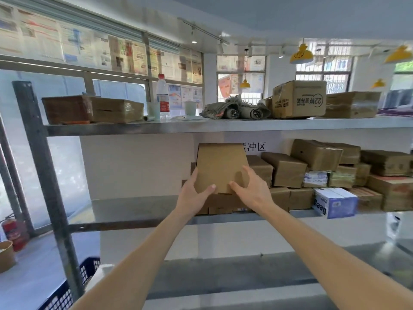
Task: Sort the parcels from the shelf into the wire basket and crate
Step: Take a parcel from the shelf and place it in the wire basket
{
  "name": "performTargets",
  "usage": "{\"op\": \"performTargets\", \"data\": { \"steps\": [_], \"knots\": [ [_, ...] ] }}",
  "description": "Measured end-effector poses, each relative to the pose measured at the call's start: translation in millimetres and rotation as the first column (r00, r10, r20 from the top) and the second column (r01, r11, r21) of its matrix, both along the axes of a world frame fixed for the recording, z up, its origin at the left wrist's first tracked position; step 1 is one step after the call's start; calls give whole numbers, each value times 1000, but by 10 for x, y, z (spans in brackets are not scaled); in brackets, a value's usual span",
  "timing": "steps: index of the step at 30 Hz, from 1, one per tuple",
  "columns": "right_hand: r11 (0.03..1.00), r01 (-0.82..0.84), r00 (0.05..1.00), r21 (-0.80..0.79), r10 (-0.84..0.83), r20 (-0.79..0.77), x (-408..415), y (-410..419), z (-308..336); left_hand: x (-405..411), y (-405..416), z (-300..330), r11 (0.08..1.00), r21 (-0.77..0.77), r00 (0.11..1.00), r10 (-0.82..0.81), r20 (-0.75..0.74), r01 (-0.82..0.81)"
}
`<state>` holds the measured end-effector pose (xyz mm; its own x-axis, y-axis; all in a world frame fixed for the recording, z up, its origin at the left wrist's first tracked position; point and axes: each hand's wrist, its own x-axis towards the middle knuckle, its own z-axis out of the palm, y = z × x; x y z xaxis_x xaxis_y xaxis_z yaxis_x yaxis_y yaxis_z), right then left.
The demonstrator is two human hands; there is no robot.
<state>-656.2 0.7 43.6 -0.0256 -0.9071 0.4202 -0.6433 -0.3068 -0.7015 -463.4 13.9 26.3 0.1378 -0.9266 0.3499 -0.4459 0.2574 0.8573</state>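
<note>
I hold one flat brown box with both my hands, tilted up on its near edge over the middle shelf. My left hand grips its lower left corner, thumb curled across the front face. My right hand grips the lower right corner, thumb on the front and fingers wrapped round the side. The box rests on, or just above, a low stack of flat cartons at the left end of the parcels.

To the right on the same shelf lies a pile of parcels, stacked two or three high. I count about a dozen brown ones, though the far right blurs together. Among them are two white and blue boxes: a small one in the middle of the pile and a larger one at the near edge.

The top shelf carries two brown boxes at the left, one water bottle with a red cap, two pale cups, two grey rolled bundles, one printed carton and one wrapped brown parcel at the far right.

One blue crate sits low at the near left, beside the rack's grey post. One red extinguisher stands further left on the floor.
</note>
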Motion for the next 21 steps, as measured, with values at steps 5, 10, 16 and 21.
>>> {"op": "performTargets", "data": {
  "steps": [5,10,16,21],
  "knots": [
    [997,70,997,-26,-71,-14,-266,642,-46,-197,470,-79,996,45,989,-75,-130,81],
    [989,80,997,-127,-77,31,-605,1178,-22,-532,810,-74,978,4,942,-199,-270,207],
    [988,130,989,-85,-122,89,-1128,1528,68,-1067,1087,112,906,-82,753,-392,-529,414],
    [991,122,989,-58,-117,87,-1611,1699,159,-1583,1208,229,887,-136,736,-444,-510,441]
  ]
}}
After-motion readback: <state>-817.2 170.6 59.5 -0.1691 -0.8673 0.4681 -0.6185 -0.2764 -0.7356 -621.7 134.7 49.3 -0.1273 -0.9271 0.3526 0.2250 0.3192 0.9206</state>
